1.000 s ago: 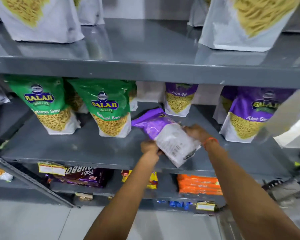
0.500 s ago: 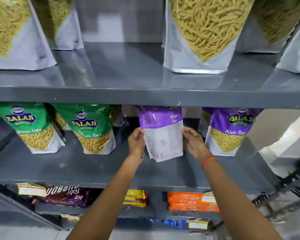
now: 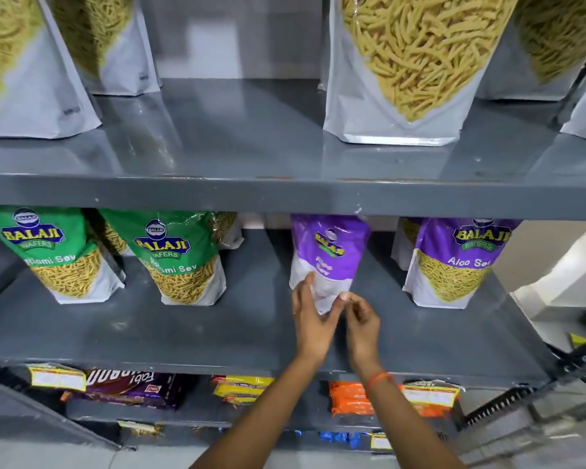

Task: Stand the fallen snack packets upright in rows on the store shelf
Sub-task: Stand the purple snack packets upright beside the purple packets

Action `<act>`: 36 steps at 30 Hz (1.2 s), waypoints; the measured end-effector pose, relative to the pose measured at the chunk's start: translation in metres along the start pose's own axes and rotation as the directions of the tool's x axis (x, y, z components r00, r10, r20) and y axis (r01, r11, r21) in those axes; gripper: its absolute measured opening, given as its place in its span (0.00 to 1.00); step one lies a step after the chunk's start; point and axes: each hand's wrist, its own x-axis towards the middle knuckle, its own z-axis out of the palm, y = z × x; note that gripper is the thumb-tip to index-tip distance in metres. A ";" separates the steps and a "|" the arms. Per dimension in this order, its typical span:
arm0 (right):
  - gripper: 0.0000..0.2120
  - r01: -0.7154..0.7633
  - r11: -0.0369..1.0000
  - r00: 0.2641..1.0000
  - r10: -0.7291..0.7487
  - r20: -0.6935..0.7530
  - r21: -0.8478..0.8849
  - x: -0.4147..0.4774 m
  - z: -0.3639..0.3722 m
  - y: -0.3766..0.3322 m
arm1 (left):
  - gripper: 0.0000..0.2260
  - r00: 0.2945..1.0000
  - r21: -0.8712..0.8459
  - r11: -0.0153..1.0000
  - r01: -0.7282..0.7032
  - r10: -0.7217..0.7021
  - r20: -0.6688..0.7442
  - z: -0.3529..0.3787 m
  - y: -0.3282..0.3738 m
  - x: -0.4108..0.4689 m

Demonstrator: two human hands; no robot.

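A purple Aloo Sev packet (image 3: 330, 245) stands roughly upright in the middle of the grey middle shelf (image 3: 183, 330), its printed front facing me, blurred. My left hand (image 3: 310, 323) pinches its lower left part. My right hand (image 3: 362, 323) touches its bottom right corner with thumb and fingertips. Another purple Aloo Sev packet (image 3: 454, 265) stands upright to the right. Two green Ratlami Sev packets (image 3: 180, 258) (image 3: 58, 255) stand upright to the left, with more behind them.
The upper shelf edge (image 3: 285, 194) hangs just above the packet tops and carries large white sev bags (image 3: 410, 69). Below are orange packets (image 3: 349, 399), yellow packets (image 3: 241, 389) and a dark biscuit pack (image 3: 132, 387). Bare shelf lies between the green and purple rows.
The purple packet went from lying tilted in my hands to upright, then turned from back-facing to front-facing. Both hands slid down to its bottom edge.
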 end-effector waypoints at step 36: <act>0.23 0.523 0.557 0.771 -0.632 0.079 -0.646 0.019 -0.054 -0.083 | 0.33 0.891 0.196 0.874 -0.444 0.408 0.199 0.045 0.029 -0.002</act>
